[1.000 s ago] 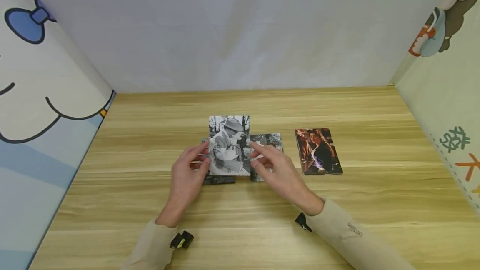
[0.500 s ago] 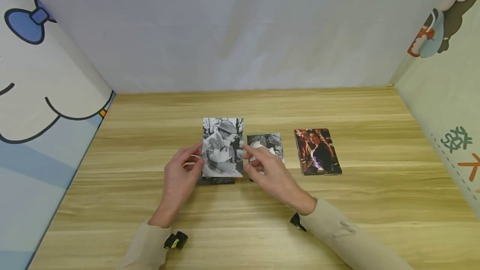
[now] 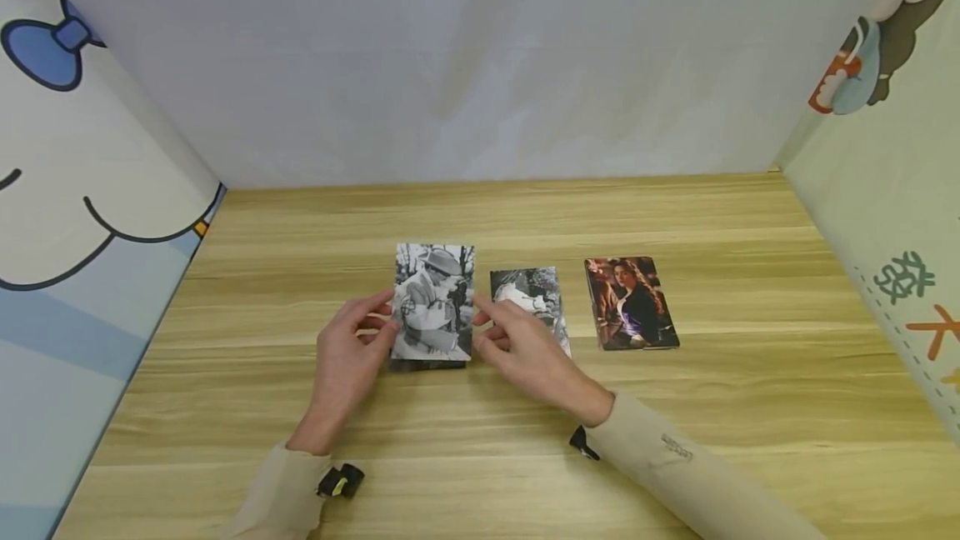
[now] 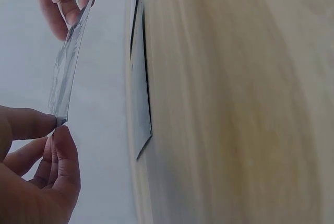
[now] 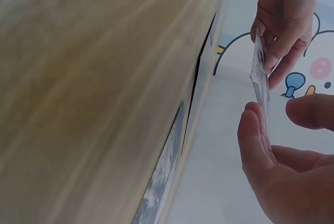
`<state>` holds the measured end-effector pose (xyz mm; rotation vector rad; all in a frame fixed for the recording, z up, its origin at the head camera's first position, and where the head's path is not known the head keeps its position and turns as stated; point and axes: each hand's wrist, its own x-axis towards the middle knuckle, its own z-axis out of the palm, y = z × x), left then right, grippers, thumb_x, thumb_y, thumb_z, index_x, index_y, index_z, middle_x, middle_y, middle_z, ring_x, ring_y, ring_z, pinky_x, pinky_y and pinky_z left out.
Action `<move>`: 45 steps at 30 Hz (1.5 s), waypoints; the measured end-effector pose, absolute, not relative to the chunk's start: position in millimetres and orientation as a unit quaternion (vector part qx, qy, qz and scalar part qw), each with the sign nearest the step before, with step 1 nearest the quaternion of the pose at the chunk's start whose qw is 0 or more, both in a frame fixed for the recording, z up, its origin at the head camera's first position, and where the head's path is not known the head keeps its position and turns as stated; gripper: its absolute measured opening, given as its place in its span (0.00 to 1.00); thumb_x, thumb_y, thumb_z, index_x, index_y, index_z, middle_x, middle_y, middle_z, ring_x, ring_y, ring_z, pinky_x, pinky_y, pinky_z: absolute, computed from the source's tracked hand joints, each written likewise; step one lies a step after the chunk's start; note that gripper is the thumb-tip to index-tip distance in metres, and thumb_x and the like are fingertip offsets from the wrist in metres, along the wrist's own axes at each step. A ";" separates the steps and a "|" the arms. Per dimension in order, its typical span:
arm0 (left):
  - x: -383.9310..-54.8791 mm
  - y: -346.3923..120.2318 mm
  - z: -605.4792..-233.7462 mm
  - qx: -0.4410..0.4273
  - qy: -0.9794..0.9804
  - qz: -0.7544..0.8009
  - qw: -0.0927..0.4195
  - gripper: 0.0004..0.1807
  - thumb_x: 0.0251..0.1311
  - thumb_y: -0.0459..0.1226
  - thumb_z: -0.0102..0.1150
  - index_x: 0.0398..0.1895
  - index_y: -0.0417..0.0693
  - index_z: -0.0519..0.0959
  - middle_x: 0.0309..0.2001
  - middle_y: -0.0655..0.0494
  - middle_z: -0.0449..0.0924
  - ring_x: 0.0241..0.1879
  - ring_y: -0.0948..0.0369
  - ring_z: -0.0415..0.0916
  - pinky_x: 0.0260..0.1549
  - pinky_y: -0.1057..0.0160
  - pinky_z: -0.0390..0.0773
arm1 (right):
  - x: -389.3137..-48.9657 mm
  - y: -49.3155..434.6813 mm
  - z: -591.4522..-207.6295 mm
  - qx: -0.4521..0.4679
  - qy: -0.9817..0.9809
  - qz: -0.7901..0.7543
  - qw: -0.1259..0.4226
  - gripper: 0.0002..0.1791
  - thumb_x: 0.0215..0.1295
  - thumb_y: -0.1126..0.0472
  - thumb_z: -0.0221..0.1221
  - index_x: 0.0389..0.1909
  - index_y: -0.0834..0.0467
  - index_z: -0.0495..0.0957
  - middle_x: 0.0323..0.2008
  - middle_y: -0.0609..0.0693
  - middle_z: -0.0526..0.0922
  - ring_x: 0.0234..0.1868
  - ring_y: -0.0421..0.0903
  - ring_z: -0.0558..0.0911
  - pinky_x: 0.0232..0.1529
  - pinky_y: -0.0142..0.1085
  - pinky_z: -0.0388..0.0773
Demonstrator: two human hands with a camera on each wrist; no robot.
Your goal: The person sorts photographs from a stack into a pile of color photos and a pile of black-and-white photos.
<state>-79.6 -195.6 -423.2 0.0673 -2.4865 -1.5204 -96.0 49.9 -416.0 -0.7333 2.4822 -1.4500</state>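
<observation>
A black-and-white photo card (image 3: 433,300) of a person in a hat is raised above the table, between my two hands. Thumb and fingers of my left hand (image 3: 347,365) pinch its left edge. My right hand (image 3: 534,357) holds the opposite edge with its fingertips; in the right wrist view its thumb (image 5: 310,112) stands a little apart from the card. Under the raised card a dark card (image 3: 427,365) lies mostly hidden, only its front strip showing. Another black-and-white card (image 3: 528,283) lies to the right, partly covered by my right hand.
Farther right on the wooden table (image 3: 570,457) lies a small stack of cards topped by a colour picture (image 3: 633,305). A pale wall (image 3: 495,65) closes off the back, and cartoon-printed panels (image 3: 112,132) stand at both sides.
Both hands have carried the photo card left and slightly toward me, over the dark card. More of the black-and-white card on the right now shows. The colour stack stays in place.
</observation>
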 end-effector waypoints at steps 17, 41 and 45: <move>-81.5 -206.0 -424.0 0.031 -0.875 -0.479 0.063 0.23 0.63 0.25 0.65 0.62 0.36 0.80 0.47 0.41 0.83 0.44 0.47 0.85 0.38 0.78 0.80 | -98.9 43.2 -417.7 -0.230 0.843 -0.472 0.120 0.35 0.71 0.65 0.61 0.76 0.64 0.63 0.54 0.55 0.82 0.50 0.51 0.86 0.50 0.31 0.84; -91.6 -216.3 -428.9 0.013 -0.912 -0.410 -0.001 0.25 0.65 0.29 0.64 0.66 0.35 0.78 0.48 0.42 0.84 0.45 0.48 0.86 0.40 0.56 0.86 | -109.7 36.9 -421.2 -0.205 0.845 -0.463 0.171 0.33 0.71 0.62 0.61 0.75 0.64 0.66 0.55 0.54 0.82 0.53 0.51 0.85 0.55 0.40 0.84; -93.2 -217.0 -428.5 0.015 -0.914 -0.404 -0.017 0.25 0.65 0.30 0.64 0.65 0.35 0.78 0.48 0.42 0.84 0.45 0.49 0.86 0.40 0.55 0.86 | -111.0 35.8 -422.6 -0.198 0.844 -0.466 0.177 0.33 0.71 0.62 0.61 0.75 0.65 0.67 0.55 0.55 0.83 0.53 0.52 0.85 0.55 0.41 0.84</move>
